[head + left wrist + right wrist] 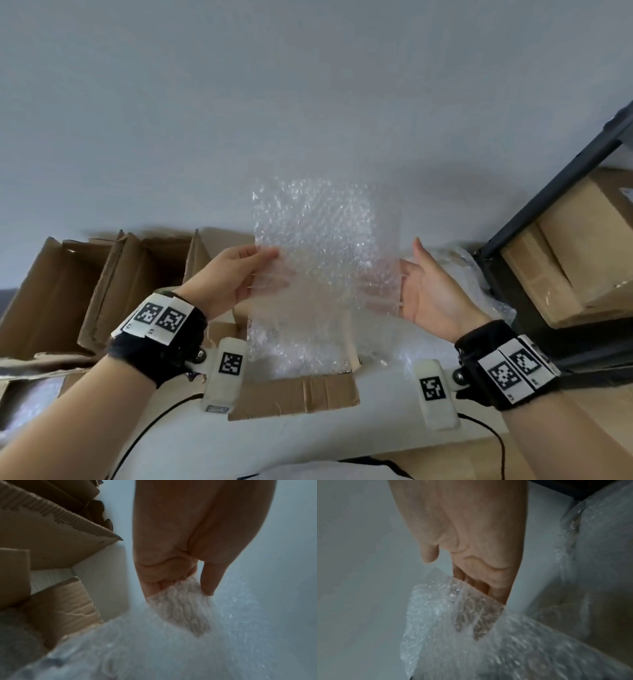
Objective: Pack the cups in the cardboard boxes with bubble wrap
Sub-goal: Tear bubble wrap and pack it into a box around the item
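A clear sheet of bubble wrap (325,260) is held upright in the air above an open cardboard box (294,394). My left hand (270,263) pinches its left edge, thumb in front and fingers behind; in the left wrist view that hand (188,586) has its thumb pressed on the sheet (171,649). My right hand (400,270) lies with straight fingers behind the right edge, its thumb pointing up and off the sheet. In the right wrist view the hand (453,582) shows the same, fingers behind the wrap (471,649). No cup is in view.
Two more open cardboard boxes (137,274) (44,291) stand at the left on the white table (376,428). A pile of bubble wrap (462,274) lies at the right. Beyond it stands a dark metal shelf (513,257) holding cardboard boxes (575,250).
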Demonstrator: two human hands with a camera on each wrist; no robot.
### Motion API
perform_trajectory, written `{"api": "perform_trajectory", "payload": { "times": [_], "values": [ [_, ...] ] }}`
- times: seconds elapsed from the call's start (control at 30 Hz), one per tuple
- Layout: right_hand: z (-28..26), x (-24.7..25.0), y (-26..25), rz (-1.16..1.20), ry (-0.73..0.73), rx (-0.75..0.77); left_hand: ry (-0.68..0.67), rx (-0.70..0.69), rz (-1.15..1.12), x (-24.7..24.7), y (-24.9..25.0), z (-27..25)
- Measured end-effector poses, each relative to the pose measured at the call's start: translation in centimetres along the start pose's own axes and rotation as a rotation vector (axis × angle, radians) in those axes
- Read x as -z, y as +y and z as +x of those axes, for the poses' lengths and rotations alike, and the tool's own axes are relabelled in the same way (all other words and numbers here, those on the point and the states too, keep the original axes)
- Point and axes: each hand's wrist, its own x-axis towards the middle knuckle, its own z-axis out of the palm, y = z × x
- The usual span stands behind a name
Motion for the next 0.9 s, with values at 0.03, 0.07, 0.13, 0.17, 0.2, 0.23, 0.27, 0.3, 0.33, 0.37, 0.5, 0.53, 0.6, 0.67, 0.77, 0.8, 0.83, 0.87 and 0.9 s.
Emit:
{"api": "perform_trajectory", "payload": {
  "times": [0.03, 0.07, 0.13, 0.17, 0.2, 0.23, 0.27, 0.3, 0.33, 0.37, 0.5, 0.53, 0.6, 0.67, 0.77, 0.8, 0.83, 0.87, 0.9],
  "values": [
    [0.2, -0.1, 0.2, -0.037, 0.027, 0.024, 0.015, -0.002, -0.01, 0.2, 0.0, -0.2],
    [0.5, 0.0, 0.4, -0.105, 0.064, 0.065, 0.031, -0.004, -0.019, 0.4, 0.1, -0.2],
    [1.1, -0.3, 0.9, -0.228, 0.163, 0.159, 0.072, -0.021, -0.03, 0.6, 0.3, -0.6],
    [1.4, -0.4, 1.0, -0.26, 0.206, 0.191, 0.098, -0.038, -0.019, 0.7, 0.4, -0.8],
    [1.6, -0.5, 1.1, -0.282, 0.233, 0.216, 0.127, -0.058, 0.008, 0.7, 0.4, -1.1],
    [1.8, -0.7, 1.2, -0.298, 0.249, 0.239, 0.162, -0.083, 0.05, 0.8, 0.5, -1.3],
    [2.0, -0.9, 1.2, -0.316, 0.26, 0.264, 0.198, -0.113, 0.101, 0.8, 0.5, -1.6],
    [2.1, -1.1, 1.2, -0.332, 0.272, 0.293, 0.236, -0.149, 0.154, 0.9, 0.6, -1.9],
    [2.2, -1.2, 1.2, -0.343, 0.284, 0.325, 0.28, -0.181, 0.201, 1.1, 0.6, -2.1],
    [2.4, -1.4, 1.2, -0.353, 0.298, 0.356, 0.33, -0.207, 0.237, 1.3, 0.7, -2.2],
    [2.7, -1.5, 0.9, -0.468, 0.301, 0.422, 0.405, -0.295, 0.29, 2.0, 1.3, -3.4],
    [2.7, -1.6, 0.8, -0.5, 0.286, 0.426, 0.38, -0.325, 0.357, 2.1, 1.4, -3.8],
    [2.8, -1.8, 0.7, -0.6, 0.272, 0.426, 0.365, -0.38, 0.57, 2.3, 1.5, -4.5],
    [2.9, -1.9, 0.6, -0.764, 0.27, 0.429, 0.398, -0.436, 0.742, 2.2, 1.3, -5.0],
    [3.0, -2.4, 0.8, -0.995, 0.331, 0.512, 0.463, -0.506, 0.781, 1.7, 0.7, -5.5],
    [2.8, -2.7, 0.9, -1.045, 0.359, 0.566, 0.493, -0.535, 0.772, 1.6, 0.6, -5.7],
    [2.6, -2.9, 1.1, -1.082, 0.378, 0.626, 0.514, -0.575, 0.778, 1.5, 0.4, -5.9],
    [2.4, -3.1, 1.2, -1.11, 0.381, 0.685, 0.523, -0.615, 0.803, 1.5, 0.3, -6.2],
    [2.1, -3.3, 1.3, -1.127, 0.37, 0.732, 0.526, -0.644, 0.837, 1.5, 0.2, -6.6]
  ]
}}
